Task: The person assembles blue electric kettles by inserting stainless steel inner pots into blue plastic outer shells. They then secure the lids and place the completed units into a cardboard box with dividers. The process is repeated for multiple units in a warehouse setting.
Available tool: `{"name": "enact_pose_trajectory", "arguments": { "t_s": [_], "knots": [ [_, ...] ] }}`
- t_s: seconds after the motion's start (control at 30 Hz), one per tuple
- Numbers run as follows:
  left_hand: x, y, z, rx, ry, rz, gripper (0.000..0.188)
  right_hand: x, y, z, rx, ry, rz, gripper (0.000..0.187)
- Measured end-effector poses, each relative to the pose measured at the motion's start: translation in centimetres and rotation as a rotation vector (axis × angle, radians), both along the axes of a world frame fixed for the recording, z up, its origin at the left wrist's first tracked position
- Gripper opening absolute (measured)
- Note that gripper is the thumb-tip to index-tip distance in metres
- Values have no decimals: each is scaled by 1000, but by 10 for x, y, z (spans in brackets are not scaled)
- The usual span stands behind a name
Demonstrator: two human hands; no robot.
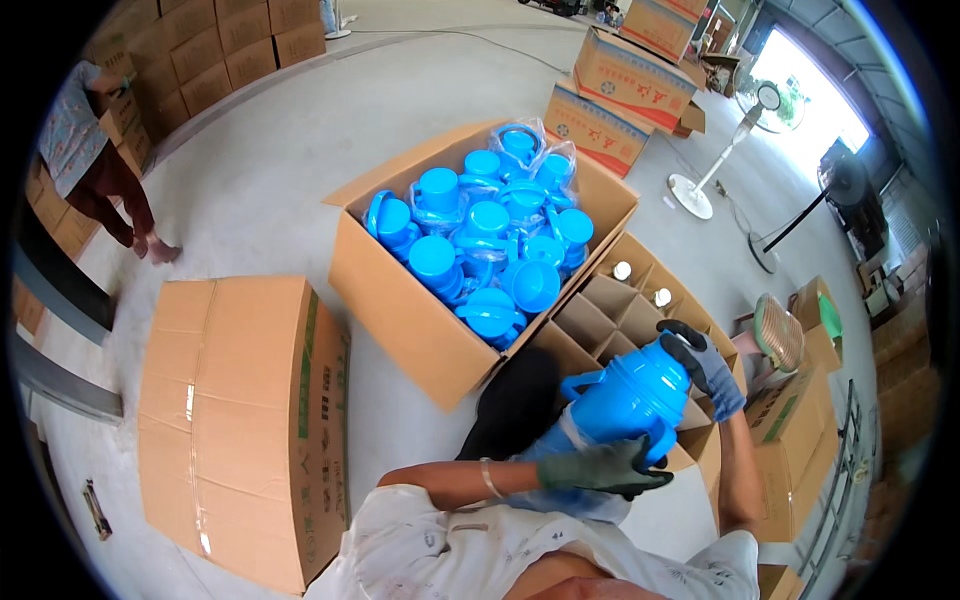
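Observation:
A large blue plastic thermos jug (625, 395) with side handles lies tilted in front of my body. My gloved left hand (600, 467) supports its lower side by a handle, fingers curled there. At its upper end, my gloved right hand (705, 372) grips the rim, partly hiding the opening. Clear plastic wrapping hangs around the jug's lower part. Just beyond it stands a cardboard box with dividers (585, 322); white round tops (622, 271) show in two compartments. To the left of that, an open carton (400, 325) is full of similar blue jugs (487, 220), several in clear bags.
A closed carton (225, 420) stands at left. Stacked cartons (620, 90) rise beyond the open one, near a white pedestal fan (720, 160) and a black fan (800, 215). A woven-topped stool (778, 330) is at right. Another person (90, 150) stands far left by piled boxes.

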State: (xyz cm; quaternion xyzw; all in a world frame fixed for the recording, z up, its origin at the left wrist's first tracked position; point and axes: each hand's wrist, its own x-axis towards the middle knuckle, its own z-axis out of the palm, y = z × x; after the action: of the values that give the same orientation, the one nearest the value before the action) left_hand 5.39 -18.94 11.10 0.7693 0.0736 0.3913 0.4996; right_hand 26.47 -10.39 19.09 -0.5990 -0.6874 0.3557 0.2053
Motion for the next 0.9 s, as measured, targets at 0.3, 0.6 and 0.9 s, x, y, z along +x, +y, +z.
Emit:
{"name": "enact_pose_trajectory", "arguments": {
  "t_s": [0.3, 0.6, 0.9],
  "knots": [
    [-28, 2, 13, -294, 234, -71, 48, 5, -3, -1, -17, 136, -35, 39],
    [-76, 70, 3, -954, 242, -470, 58, -8, -15, 30, 72, 339, 192, 44],
    [-77, 66, -9, -608, 255, -236, 46, -6, -13, 30, 87, 158, 161, 51]
  ]
}}
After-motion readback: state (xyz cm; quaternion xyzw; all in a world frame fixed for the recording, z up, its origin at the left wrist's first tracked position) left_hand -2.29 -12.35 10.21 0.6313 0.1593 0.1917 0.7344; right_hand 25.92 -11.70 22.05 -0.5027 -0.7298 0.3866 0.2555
